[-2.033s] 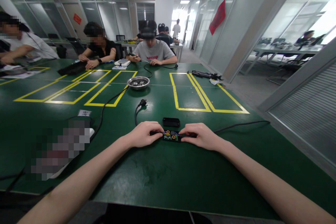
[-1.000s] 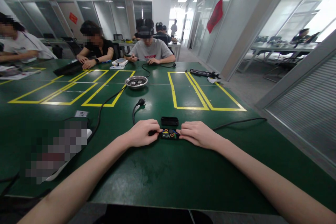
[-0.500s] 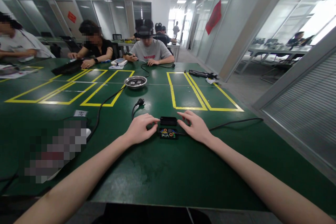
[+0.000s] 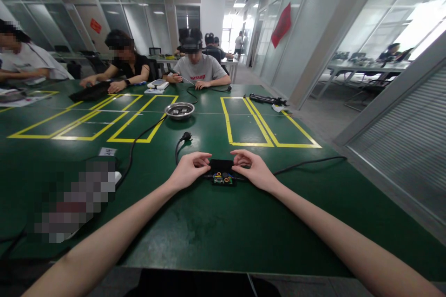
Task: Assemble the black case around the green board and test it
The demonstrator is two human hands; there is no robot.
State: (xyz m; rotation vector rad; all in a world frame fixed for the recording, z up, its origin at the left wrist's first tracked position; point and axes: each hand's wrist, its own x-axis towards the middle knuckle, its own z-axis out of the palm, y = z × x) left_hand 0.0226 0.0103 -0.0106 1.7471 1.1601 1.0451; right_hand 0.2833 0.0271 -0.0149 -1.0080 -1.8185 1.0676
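Note:
A small black plastic cover point(image 4: 222, 164) is held at its two short ends, tipped up on the far side of the open adapter case. My left hand point(image 4: 190, 170) pinches the cover's left end between thumb and fingers. At the other end, my right hand point(image 4: 256, 171) grips it the same way. Just in front of the cover lies the case's lower half with a circuit board point(image 4: 223, 178) in it; round coils and small coloured parts show on the board. Black cord point(image 4: 310, 163) leaves the case on the right, passing behind my right hand.
Beyond my left hand lies a black plug point(image 4: 186, 136) on its cord. A metal bowl point(image 4: 180, 110) holds small metal parts. Yellow tape point(image 4: 250, 144) marks rectangles on the green table point(image 4: 223, 227). A blurred-out object point(image 4: 76, 202) lies left. Co-workers sit across the table.
Both hands have closed on the cover's ends. The cover has tilted up, so its hollow inside no longer shows. The lower case stays in place.

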